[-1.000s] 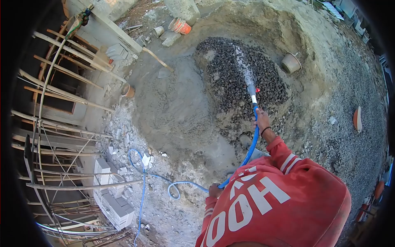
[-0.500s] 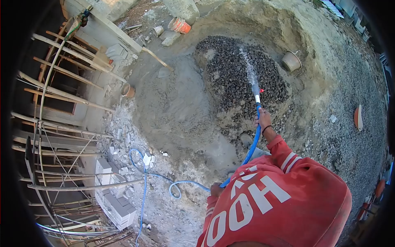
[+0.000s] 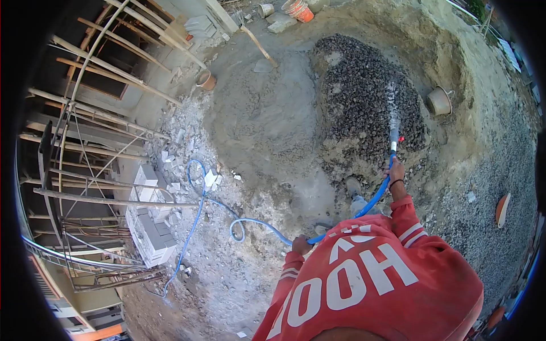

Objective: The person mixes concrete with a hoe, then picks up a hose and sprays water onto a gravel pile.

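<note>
My right hand (image 3: pixel 397 169) is wrapped round the blue hose (image 3: pixel 371 206) just behind its nozzle (image 3: pixel 393 142), which has a white band and a small red part. Water (image 3: pixel 393 108) streams from it onto a mound of dark gravel (image 3: pixel 358 85). Lower down and to the left, my left hand (image 3: pixel 301 245) grips the same hose, close to the front of my red sweatshirt (image 3: pixel 375 278). Behind that hand the hose loops over the ground. Wet grey cement mix (image 3: pixel 259 113) spreads to the left of the gravel.
A shovel (image 3: pixel 259 46) stands in the mix. Buckets lie around: a brown one (image 3: pixel 206 80), an orange one (image 3: pixel 297 10) and a grey one (image 3: pixel 439 101). Pale blocks (image 3: pixel 152 227) are stacked beside bamboo scaffolding (image 3: pixel 108 199) at left. Loose gravel (image 3: pixel 489 148) covers the right.
The view has shifted, so the gravel and buckets sit higher and further right. Both hands still hold the hose, and water keeps flowing onto the gravel.
</note>
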`<action>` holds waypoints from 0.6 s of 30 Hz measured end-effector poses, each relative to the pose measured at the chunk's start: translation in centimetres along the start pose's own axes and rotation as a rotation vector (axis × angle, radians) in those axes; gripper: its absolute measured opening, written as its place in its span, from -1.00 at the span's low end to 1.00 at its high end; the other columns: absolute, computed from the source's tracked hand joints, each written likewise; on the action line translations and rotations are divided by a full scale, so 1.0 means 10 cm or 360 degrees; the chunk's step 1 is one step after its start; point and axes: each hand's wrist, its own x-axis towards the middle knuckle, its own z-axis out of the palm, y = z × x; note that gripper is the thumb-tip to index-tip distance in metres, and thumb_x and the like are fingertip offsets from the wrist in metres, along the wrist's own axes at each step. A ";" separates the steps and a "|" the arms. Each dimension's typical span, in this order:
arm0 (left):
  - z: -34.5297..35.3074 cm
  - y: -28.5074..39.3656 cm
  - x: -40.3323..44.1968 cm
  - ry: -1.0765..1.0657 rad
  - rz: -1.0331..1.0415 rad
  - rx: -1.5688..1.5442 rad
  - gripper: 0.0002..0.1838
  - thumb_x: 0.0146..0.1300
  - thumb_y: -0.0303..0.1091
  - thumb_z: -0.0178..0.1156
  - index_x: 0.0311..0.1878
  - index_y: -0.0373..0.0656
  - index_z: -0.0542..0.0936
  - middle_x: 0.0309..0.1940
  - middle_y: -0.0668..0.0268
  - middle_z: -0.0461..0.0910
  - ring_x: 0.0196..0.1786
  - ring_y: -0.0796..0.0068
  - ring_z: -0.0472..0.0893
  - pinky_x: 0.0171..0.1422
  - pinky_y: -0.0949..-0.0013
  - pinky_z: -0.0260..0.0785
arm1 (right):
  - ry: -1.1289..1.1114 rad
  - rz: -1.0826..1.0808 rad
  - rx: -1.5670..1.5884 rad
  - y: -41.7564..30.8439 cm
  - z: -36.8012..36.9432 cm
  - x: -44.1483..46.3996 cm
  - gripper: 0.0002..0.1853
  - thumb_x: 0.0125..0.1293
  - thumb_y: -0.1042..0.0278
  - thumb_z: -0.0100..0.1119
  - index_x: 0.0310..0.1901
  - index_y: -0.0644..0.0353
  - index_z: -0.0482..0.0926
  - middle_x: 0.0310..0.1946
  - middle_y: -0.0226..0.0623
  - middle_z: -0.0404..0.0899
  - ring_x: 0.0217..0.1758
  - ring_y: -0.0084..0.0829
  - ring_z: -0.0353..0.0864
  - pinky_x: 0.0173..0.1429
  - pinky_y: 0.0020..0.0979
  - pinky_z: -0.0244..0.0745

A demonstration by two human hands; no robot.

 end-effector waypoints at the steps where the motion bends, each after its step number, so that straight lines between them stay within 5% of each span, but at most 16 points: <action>1: -0.01 0.04 -0.03 0.0027 -0.0027 0.0004 -0.52 -0.19 0.01 0.43 -0.30 -0.19 0.68 -0.33 -0.03 0.65 -0.19 0.03 0.65 -0.06 0.15 0.49 | 0.0073 0.0017 -0.0053 0.02 -0.01 0.02 -0.74 0.43 0.05 -0.11 -0.16 0.09 0.35 -0.62 -0.39 0.32 -0.76 -0.54 0.29 -0.76 -0.44 0.24; 5: -0.03 0.05 -0.10 0.0129 0.0014 0.0057 -0.68 -0.01 -0.05 0.27 -0.39 -0.15 0.67 -0.38 0.01 0.64 -0.25 -0.01 0.64 -0.10 0.09 0.50 | 0.0104 0.0137 -0.0009 0.10 -0.10 0.10 -0.74 0.43 0.06 -0.12 -0.18 0.09 0.34 -0.61 -0.35 0.34 -0.75 -0.53 0.29 -0.76 -0.41 0.22; 15: -0.06 0.01 -0.09 0.0127 0.0182 0.0102 -0.70 -0.01 -0.01 0.26 -0.38 -0.03 0.69 -0.34 0.08 0.64 -0.23 0.01 0.63 -0.09 0.10 0.49 | -0.0093 -0.0047 -0.0212 -0.06 0.19 -0.22 -0.70 0.39 -0.05 -0.04 -0.16 0.01 0.35 -0.62 -0.45 0.34 -0.74 -0.59 0.31 -0.73 -0.49 0.27; 18: 0.00 -0.10 0.02 -0.0125 0.0010 0.0044 -0.53 -0.21 0.04 0.40 -0.28 -0.12 0.71 -0.29 0.01 0.65 -0.17 0.03 0.65 -0.02 0.17 0.48 | -0.0251 -0.0071 -0.0228 -0.16 0.31 -0.43 -0.71 0.40 -0.01 -0.04 -0.12 0.05 0.35 -0.63 -0.44 0.36 -0.75 -0.59 0.31 -0.73 -0.49 0.29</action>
